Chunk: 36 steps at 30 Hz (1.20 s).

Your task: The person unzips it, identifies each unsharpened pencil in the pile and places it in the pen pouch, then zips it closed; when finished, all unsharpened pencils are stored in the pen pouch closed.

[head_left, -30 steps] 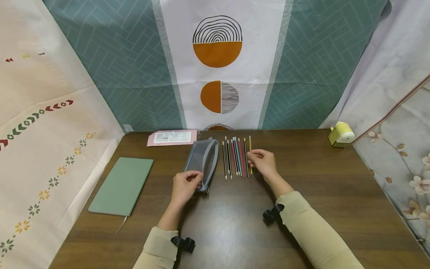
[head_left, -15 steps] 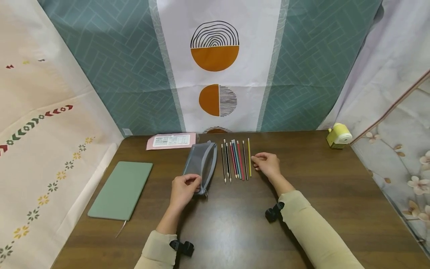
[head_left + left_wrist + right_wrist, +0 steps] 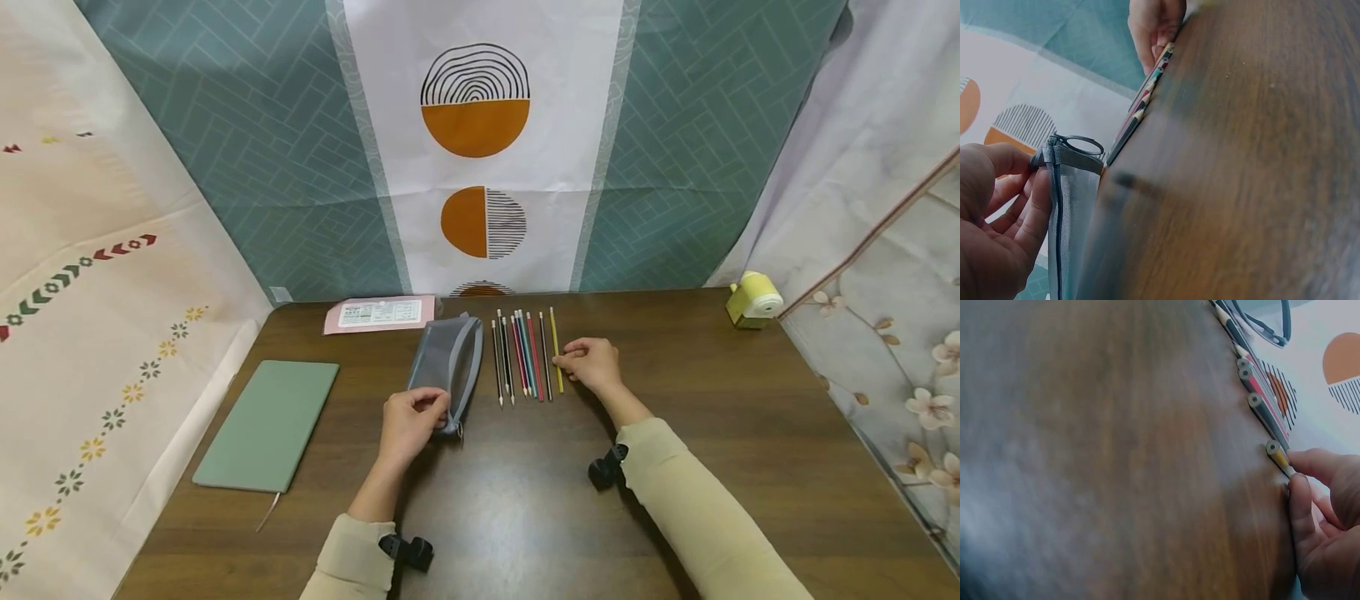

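Note:
My left hand (image 3: 408, 423) pinches the near edge of a grey mesh pencil case (image 3: 437, 354), whose zipped mouth gapes toward the right. In the left wrist view, the thumb and fingers hold the case's corner beside the zipper pull ring (image 3: 1084, 145). My right hand (image 3: 597, 364) is at a yellow pencil (image 3: 553, 327), the rightmost of a row. Thumb and forefinger close on its sides in the right wrist view, where its blunt end (image 3: 1274, 447) points toward the camera. Several black, red and blue pencils (image 3: 535, 354) lie side by side between the case and that hand.
A green notebook (image 3: 270, 425) with a ribbon lies at the left. Behind the case is a pink packet (image 3: 380, 314) with a white label. A yellow-green pencil sharpener (image 3: 753, 300) stands at the back right of the wooden table (image 3: 510, 517), near the curtain.
My right hand first drew back from the yellow pencil to the right, then came back left onto it. The yellow pencil's near end has shifted slightly. My left hand keeps its hold on the case.

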Each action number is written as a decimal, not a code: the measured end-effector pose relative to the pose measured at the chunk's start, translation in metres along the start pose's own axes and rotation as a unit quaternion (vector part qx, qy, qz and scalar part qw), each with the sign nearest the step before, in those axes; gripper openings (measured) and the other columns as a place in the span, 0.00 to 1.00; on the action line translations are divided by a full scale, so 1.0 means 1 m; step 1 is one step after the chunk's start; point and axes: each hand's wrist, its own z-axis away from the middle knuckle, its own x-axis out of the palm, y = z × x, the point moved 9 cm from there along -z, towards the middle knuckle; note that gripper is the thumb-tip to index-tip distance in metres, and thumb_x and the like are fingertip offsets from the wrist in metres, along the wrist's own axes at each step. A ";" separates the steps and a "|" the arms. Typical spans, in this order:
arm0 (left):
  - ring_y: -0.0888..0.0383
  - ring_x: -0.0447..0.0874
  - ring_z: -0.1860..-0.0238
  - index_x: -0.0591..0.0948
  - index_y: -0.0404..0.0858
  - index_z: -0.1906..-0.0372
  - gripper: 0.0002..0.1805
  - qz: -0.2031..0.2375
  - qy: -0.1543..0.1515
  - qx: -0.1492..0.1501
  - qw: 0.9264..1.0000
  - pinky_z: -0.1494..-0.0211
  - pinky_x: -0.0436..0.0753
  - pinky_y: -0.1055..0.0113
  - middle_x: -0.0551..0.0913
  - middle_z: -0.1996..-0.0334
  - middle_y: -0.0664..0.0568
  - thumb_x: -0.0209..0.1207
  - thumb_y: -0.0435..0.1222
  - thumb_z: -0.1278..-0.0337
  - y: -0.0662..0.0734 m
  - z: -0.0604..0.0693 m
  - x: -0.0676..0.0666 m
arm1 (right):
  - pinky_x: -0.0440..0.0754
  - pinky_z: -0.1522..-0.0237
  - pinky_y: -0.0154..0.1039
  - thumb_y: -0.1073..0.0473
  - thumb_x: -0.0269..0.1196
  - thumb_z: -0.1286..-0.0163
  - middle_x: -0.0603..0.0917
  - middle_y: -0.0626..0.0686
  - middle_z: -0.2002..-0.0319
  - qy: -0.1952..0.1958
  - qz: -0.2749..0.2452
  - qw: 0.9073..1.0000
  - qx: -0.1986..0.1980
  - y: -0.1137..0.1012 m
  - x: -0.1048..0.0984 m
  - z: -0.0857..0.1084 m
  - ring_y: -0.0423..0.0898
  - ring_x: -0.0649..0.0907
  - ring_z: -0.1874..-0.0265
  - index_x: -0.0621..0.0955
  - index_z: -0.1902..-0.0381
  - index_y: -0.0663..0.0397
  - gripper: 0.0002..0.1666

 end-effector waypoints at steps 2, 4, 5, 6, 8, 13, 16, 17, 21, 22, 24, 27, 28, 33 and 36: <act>0.58 0.85 0.78 0.88 0.27 0.65 0.04 0.000 0.001 -0.003 1.000 0.73 0.86 0.70 0.87 0.74 0.40 0.67 0.27 0.41 -0.001 0.000 0.000 | 0.84 0.78 0.32 0.62 0.75 0.41 0.90 0.59 0.66 -0.006 0.004 1.000 0.001 0.000 0.001 -0.001 0.40 0.83 0.84 0.85 0.59 0.67 0.16; 0.58 0.86 0.78 0.88 0.27 0.64 0.04 -0.002 0.001 -0.004 1.000 0.73 0.86 0.70 0.87 0.74 0.41 0.67 0.27 0.41 -0.002 0.000 0.000 | 0.84 0.79 0.33 0.61 0.75 0.40 0.89 0.59 0.67 -0.007 0.012 1.000 0.001 -0.002 0.001 -0.001 0.40 0.83 0.84 0.85 0.59 0.67 0.16; 0.58 0.86 0.78 0.88 0.27 0.64 0.05 -0.002 0.000 -0.004 1.000 0.73 0.86 0.70 0.87 0.73 0.41 0.67 0.27 0.41 -0.002 0.000 0.000 | 0.84 0.79 0.33 0.60 0.76 0.41 0.89 0.59 0.68 -0.006 0.017 1.000 0.001 -0.002 0.001 -0.001 0.40 0.83 0.84 0.85 0.60 0.67 0.17; 0.58 0.85 0.78 0.88 0.27 0.64 0.05 -0.002 0.000 -0.003 1.000 0.73 0.86 0.70 0.88 0.73 0.41 0.67 0.27 0.41 -0.002 0.000 0.000 | 0.83 0.79 0.33 0.59 0.76 0.41 0.89 0.58 0.68 -0.004 0.023 1.000 0.000 -0.003 0.001 -0.001 0.41 0.83 0.85 0.85 0.60 0.66 0.17; 0.59 0.85 0.78 0.88 0.27 0.64 0.05 -0.002 0.000 -0.002 1.000 0.73 0.86 0.71 0.87 0.74 0.41 0.68 0.28 0.41 -0.002 0.000 0.001 | 0.83 0.79 0.33 0.58 0.77 0.41 0.89 0.58 0.70 0.002 0.037 0.999 -0.004 -0.005 0.000 -0.002 0.41 0.83 0.85 0.86 0.61 0.66 0.17; 0.62 0.84 0.79 0.88 0.27 0.64 0.05 -0.003 0.006 0.000 1.000 0.73 0.86 0.72 0.87 0.75 0.43 0.68 0.28 0.41 -0.001 0.000 0.000 | 0.83 0.75 0.33 0.59 0.75 0.41 0.89 0.55 0.75 0.023 0.086 0.996 -0.015 -0.009 -0.004 -0.002 0.37 0.82 0.87 0.88 0.68 0.64 0.11; 0.61 0.84 0.79 0.88 0.27 0.64 0.04 -0.001 0.011 0.000 1.000 0.73 0.86 0.72 0.87 0.75 0.42 0.68 0.26 0.42 0.000 0.000 -0.002 | 0.83 0.67 0.37 0.59 0.72 0.41 0.86 0.50 0.81 0.023 0.121 0.992 -0.020 -0.011 -0.006 -0.003 0.38 0.81 0.87 0.89 0.72 0.61 0.09; 0.61 0.84 0.79 0.88 0.27 0.65 0.04 0.001 0.011 0.001 1.000 0.73 0.86 0.72 0.87 0.75 0.42 0.68 0.26 0.42 0.000 0.001 -0.002 | 0.84 0.66 0.40 0.59 0.72 0.42 0.85 0.50 0.83 0.018 0.129 0.991 -0.021 -0.012 -0.006 -0.003 0.39 0.81 0.86 0.89 0.73 0.61 0.09; 0.60 0.84 0.79 0.88 0.26 0.65 0.04 0.002 0.010 0.002 1.000 0.73 0.86 0.72 0.87 0.75 0.42 0.68 0.26 0.42 0.000 0.001 -0.003 | 0.82 0.56 0.48 0.55 0.73 0.43 0.84 0.48 0.84 0.004 0.168 0.986 -0.016 -0.013 -0.007 -0.004 0.48 0.83 0.76 0.88 0.77 0.58 0.11; 0.61 0.84 0.79 0.88 0.27 0.65 0.04 0.002 0.010 0.004 1.000 0.73 0.86 0.72 0.86 0.76 0.42 0.68 0.26 0.42 0.000 0.001 -0.003 | 0.82 0.55 0.50 0.55 0.73 0.43 0.84 0.48 0.82 0.001 0.176 0.984 -0.016 -0.013 -0.007 -0.004 0.50 0.83 0.72 0.88 0.78 0.58 0.12; 0.61 0.84 0.79 0.88 0.27 0.65 0.04 0.000 0.010 0.005 1.000 0.74 0.86 0.72 0.86 0.76 0.42 0.68 0.26 0.42 0.000 0.001 -0.003 | 0.82 0.55 0.51 0.53 0.74 0.44 0.85 0.49 0.80 -0.005 0.194 0.981 -0.019 -0.014 -0.007 -0.004 0.53 0.82 0.67 0.87 0.80 0.57 0.14; 0.61 0.84 0.79 0.88 0.27 0.65 0.04 0.002 0.009 0.006 1.000 0.74 0.86 0.71 0.86 0.76 0.42 0.68 0.26 0.42 0.000 0.001 -0.002 | 0.82 0.60 0.48 0.51 0.73 0.43 0.85 0.50 0.79 -0.018 0.205 0.978 -0.028 -0.014 -0.006 -0.005 0.54 0.82 0.68 0.85 0.82 0.56 0.16; 0.61 0.84 0.79 0.88 0.27 0.65 0.04 0.002 0.009 0.005 1.000 0.74 0.86 0.71 0.87 0.76 0.41 0.68 0.26 0.42 0.000 0.000 -0.002 | 0.81 0.63 0.46 0.51 0.73 0.43 0.85 0.49 0.80 -0.022 0.202 0.979 -0.028 -0.014 -0.006 -0.005 0.53 0.82 0.69 0.85 0.83 0.56 0.17; 0.60 0.84 0.79 0.88 0.27 0.64 0.04 0.000 0.008 0.006 1.000 0.73 0.86 0.71 0.87 0.75 0.42 0.68 0.27 0.41 0.001 0.001 -0.002 | 0.79 0.73 0.38 0.52 0.69 0.40 0.84 0.49 0.80 -0.031 0.148 0.988 -0.015 -0.007 -0.010 -0.005 0.46 0.81 0.76 0.87 0.77 0.58 0.15; 0.56 0.85 0.78 0.88 0.25 0.64 0.05 -0.005 0.008 0.005 1.000 0.73 0.87 0.70 0.86 0.75 0.40 0.67 0.26 0.41 0.011 0.004 -0.002 | 0.80 0.76 0.35 0.57 0.66 0.38 0.86 0.52 0.77 -0.032 0.081 0.996 -0.001 -0.001 -0.011 -0.004 0.43 0.81 0.79 0.88 0.66 0.64 0.12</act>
